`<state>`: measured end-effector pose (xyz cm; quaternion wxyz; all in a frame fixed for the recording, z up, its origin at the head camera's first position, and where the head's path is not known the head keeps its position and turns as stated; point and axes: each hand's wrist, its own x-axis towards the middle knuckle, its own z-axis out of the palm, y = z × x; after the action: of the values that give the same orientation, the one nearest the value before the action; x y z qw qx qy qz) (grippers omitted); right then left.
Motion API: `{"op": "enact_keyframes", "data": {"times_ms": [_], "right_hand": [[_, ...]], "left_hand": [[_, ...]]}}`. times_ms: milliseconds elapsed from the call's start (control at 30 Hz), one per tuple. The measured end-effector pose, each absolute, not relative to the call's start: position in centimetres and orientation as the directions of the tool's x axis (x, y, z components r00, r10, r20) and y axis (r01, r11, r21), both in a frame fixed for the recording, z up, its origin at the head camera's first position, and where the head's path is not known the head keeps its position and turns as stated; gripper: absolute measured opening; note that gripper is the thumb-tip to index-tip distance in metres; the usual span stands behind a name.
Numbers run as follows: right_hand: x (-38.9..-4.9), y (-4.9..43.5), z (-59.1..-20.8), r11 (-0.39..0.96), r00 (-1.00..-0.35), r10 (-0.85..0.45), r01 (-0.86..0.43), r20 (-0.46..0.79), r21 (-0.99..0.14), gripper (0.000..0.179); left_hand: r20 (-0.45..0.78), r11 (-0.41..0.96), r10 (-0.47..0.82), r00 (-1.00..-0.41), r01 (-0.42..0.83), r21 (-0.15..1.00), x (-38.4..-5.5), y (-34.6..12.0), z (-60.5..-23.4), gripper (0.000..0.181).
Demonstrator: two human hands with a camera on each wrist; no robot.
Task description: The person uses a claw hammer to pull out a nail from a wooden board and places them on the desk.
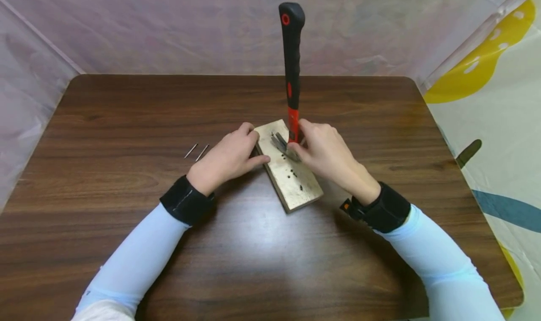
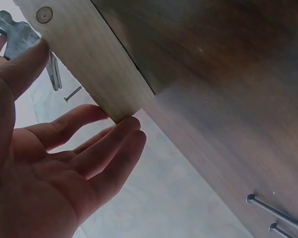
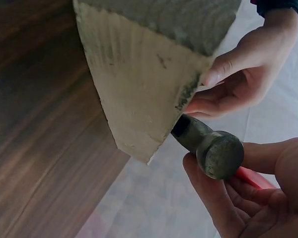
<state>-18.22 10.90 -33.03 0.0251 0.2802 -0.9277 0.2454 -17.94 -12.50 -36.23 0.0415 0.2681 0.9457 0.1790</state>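
Observation:
A pale wooden block (image 1: pixel 304 189), dotted with several dark holes, lies slantwise on the table. My left hand (image 1: pixel 230 159) holds it at the far left, fingers about its far corner and thumb along its left edge. My right hand (image 1: pixel 329 152) grips a claw hammer (image 1: pixel 291 53) low down, close to its head. The black-and-red handle points up, and the metal head is down at the block's top with the claw toward the left hand. In the left wrist view a nail (image 2: pixel 72 94) sticks out of the block beside the claw (image 2: pixel 54 74). The right wrist view shows the round striking face (image 3: pixel 221 154).
Two loose nails (image 1: pixel 202 152) lie on the brown wooden table (image 1: pixel 127 123), left of my left hand. A pale cloth (image 1: pixel 211 34) hangs behind the table's far edge. Patterned fabric (image 1: pixel 507 170) is at the right.

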Motion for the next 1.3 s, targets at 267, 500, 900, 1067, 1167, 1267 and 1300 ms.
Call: {"op": "enact_keyframes", "data": {"times_ms": [267, 500, 900, 1067, 1167, 1267, 1300], "right_hand": [[-18.5, 10.4, -32.9, 0.726, -0.849, -0.504, -0.517, 0.161, -0.454, 0.024], [-18.8, 10.3, -33.0, 0.73, -0.862, -0.485, -0.494, 0.15, -0.472, 0.023], [-19.1, 10.0, -33.4, 0.693, -0.843, -0.498, -0.528, 0.203, -0.491, 0.024], [-19.2, 10.0, -33.6, 0.678, -0.837, -0.501, -0.538, 0.22, -0.501, 0.025], [-19.1, 10.0, -33.8, 0.666, -0.829, -0.507, -0.55, 0.234, -0.505, 0.024], [-19.0, 10.1, -33.9, 0.653, -0.822, -0.512, -0.56, 0.249, -0.509, 0.023], [-19.0, 10.2, -34.0, 0.648, -0.82, -0.513, -0.564, 0.254, -0.512, 0.022]], "left_hand": [[0.004, 0.782, 0.514, -0.858, 0.471, 0.408, -18.0, -12.4, -36.1, 0.058], [-0.005, 0.782, 0.525, -0.851, 0.48, 0.398, -17.9, -12.1, -35.8, 0.059], [0.003, 0.783, 0.522, -0.853, 0.481, 0.395, -17.9, -12.1, -35.9, 0.058], [-0.002, 0.786, 0.519, -0.855, 0.477, 0.394, -17.9, -12.0, -35.9, 0.059], [-0.005, 0.789, 0.514, -0.858, 0.471, 0.395, -17.9, -12.0, -35.8, 0.06], [-0.007, 0.793, 0.509, -0.861, 0.466, 0.392, -18.0, -12.0, -35.8, 0.061], [-0.008, 0.794, 0.508, -0.861, 0.465, 0.391, -18.0, -12.0, -35.8, 0.061]]}}
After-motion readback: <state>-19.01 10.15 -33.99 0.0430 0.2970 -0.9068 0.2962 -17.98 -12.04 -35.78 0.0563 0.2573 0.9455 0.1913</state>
